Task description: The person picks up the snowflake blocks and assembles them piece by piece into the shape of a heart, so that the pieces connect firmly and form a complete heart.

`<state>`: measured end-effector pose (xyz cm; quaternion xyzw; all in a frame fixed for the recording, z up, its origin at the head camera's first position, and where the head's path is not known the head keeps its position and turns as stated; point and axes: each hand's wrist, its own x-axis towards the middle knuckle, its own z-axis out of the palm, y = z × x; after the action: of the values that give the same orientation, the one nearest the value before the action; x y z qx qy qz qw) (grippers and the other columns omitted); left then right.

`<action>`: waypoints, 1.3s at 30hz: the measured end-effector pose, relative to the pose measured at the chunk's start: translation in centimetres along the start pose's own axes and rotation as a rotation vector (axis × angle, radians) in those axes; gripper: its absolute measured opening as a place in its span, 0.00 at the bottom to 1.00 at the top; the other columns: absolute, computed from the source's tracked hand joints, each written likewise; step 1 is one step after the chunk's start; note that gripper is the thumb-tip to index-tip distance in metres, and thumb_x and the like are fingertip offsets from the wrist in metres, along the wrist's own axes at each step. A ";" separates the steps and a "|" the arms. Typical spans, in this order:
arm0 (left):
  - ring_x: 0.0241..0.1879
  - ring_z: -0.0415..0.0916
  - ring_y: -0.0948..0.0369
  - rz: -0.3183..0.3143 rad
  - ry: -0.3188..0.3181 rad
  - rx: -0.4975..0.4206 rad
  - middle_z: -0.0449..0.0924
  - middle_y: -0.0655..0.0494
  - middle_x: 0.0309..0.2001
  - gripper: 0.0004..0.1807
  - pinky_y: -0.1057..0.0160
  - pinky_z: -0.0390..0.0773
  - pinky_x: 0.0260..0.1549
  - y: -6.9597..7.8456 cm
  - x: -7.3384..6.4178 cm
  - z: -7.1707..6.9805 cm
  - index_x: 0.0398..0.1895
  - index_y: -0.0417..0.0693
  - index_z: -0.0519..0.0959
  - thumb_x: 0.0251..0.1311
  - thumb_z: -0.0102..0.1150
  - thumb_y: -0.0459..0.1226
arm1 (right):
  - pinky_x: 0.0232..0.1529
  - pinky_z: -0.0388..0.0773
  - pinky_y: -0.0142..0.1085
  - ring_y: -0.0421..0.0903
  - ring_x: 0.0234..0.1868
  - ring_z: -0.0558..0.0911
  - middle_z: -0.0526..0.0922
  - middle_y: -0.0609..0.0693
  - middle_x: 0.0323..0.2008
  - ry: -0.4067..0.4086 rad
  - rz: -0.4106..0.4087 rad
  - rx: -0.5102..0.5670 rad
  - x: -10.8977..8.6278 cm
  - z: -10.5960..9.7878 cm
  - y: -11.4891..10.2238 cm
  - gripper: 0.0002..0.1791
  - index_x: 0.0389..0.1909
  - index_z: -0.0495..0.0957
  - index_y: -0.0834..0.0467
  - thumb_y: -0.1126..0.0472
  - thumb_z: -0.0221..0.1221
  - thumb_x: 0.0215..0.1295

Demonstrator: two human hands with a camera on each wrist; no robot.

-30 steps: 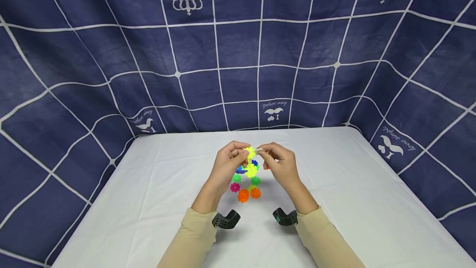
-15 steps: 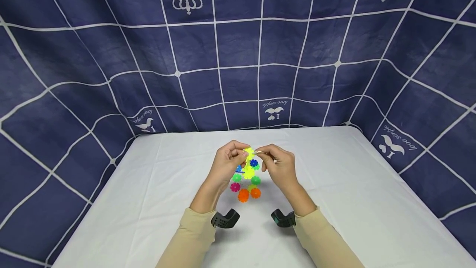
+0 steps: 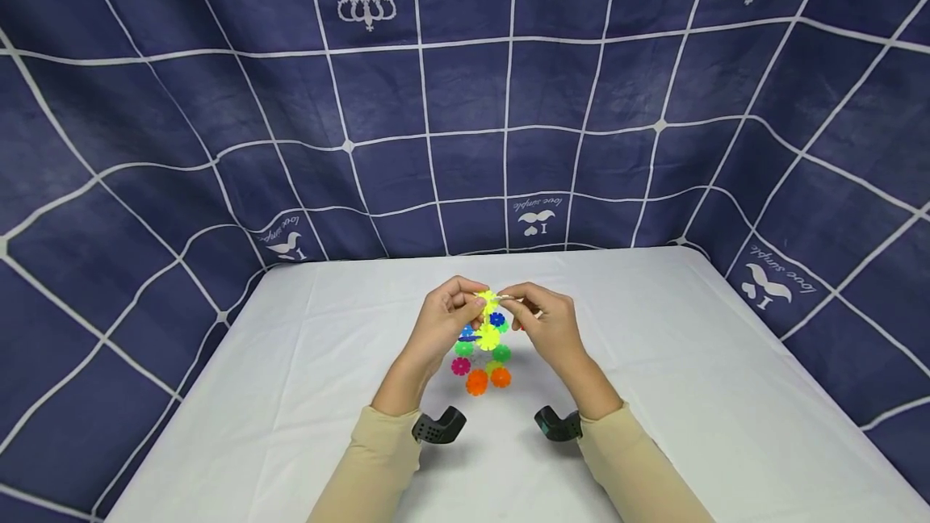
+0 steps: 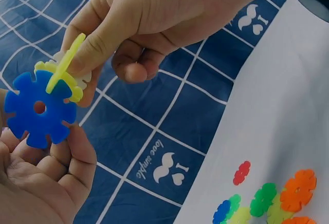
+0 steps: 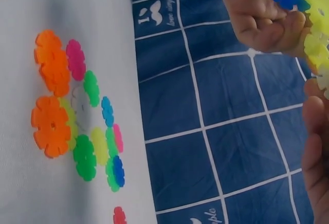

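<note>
Toothed plastic snowflake discs are joined in a small cluster held up between my two hands, above the table. My left hand (image 3: 443, 320) grips it by a blue disc (image 4: 40, 110) and the yellow discs (image 3: 488, 336) slotted to it. From the other side, my right hand (image 3: 548, 320) pinches a whitish disc (image 5: 323, 79) against the yellow ones with thumb and forefinger. Whether the whitish disc is slotted in is hidden by the fingers. In the right wrist view, the right hand's fingers (image 5: 314, 147) show only at the edge.
Loose discs lie on the white-covered table (image 3: 327, 361) below the hands: orange (image 3: 476, 382), pink (image 3: 461, 366), green (image 3: 501, 353), dark blue (image 3: 497, 319) and a red one (image 5: 119, 215) set apart. A navy checked curtain (image 3: 465, 168) stands around the table's back and sides.
The held cluster has turned slightly between the fingers and the whitish disc sits a little differently against the yellow. Both hands stay almost in place.
</note>
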<state>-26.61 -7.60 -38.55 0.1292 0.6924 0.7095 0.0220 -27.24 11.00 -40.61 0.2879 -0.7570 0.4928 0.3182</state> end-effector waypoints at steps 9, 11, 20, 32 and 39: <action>0.27 0.74 0.59 0.002 0.002 0.057 0.79 0.56 0.27 0.10 0.68 0.80 0.33 -0.3 0.0 -0.3 0.50 0.47 0.81 0.68 0.59 0.34 | 0.23 0.76 0.29 0.39 0.19 0.73 0.80 0.45 0.29 0.015 0.032 -0.042 0.1 -0.3 0.4 0.05 0.32 0.84 0.52 0.63 0.70 0.57; 0.28 0.74 0.57 0.010 0.003 0.078 0.78 0.52 0.30 0.09 0.66 0.80 0.33 -0.3 0.0 -0.3 0.50 0.49 0.81 0.69 0.59 0.35 | 0.23 0.75 0.28 0.38 0.19 0.72 0.80 0.44 0.29 0.020 0.031 -0.044 0.1 -0.3 0.4 0.05 0.32 0.84 0.52 0.63 0.70 0.56; 0.42 0.83 0.54 0.012 -0.032 0.141 0.82 0.49 0.48 0.15 0.63 0.84 0.42 -0.5 0.0 -0.3 0.54 0.46 0.79 0.68 0.61 0.42 | 0.24 0.74 0.27 0.38 0.20 0.72 0.83 0.45 0.30 -0.002 0.036 -0.026 0.1 -0.4 0.5 0.06 0.33 0.85 0.52 0.64 0.71 0.57; 0.38 0.83 0.60 -0.092 -0.078 0.134 0.87 0.55 0.33 0.15 0.64 0.83 0.43 -0.7 0.1 -0.1 0.48 0.48 0.85 0.65 0.64 0.47 | 0.24 0.77 0.28 0.38 0.20 0.74 0.85 0.48 0.33 -0.072 0.036 0.004 -0.1 -0.3 0.7 0.08 0.38 0.85 0.53 0.66 0.69 0.58; 0.39 0.82 0.59 -0.082 -0.031 0.109 0.89 0.53 0.39 0.14 0.64 0.80 0.42 -0.6 0.2 -0.5 0.50 0.50 0.83 0.64 0.65 0.44 | 0.26 0.78 0.28 0.39 0.22 0.76 0.85 0.51 0.36 -0.145 0.193 -0.057 -0.2 -0.5 1.8 0.11 0.45 0.84 0.54 0.65 0.67 0.62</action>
<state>-26.96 -8.03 -39.16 0.1127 0.7343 0.6672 0.0544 -28.34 12.12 -41.62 0.2396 -0.8160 0.4772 0.2216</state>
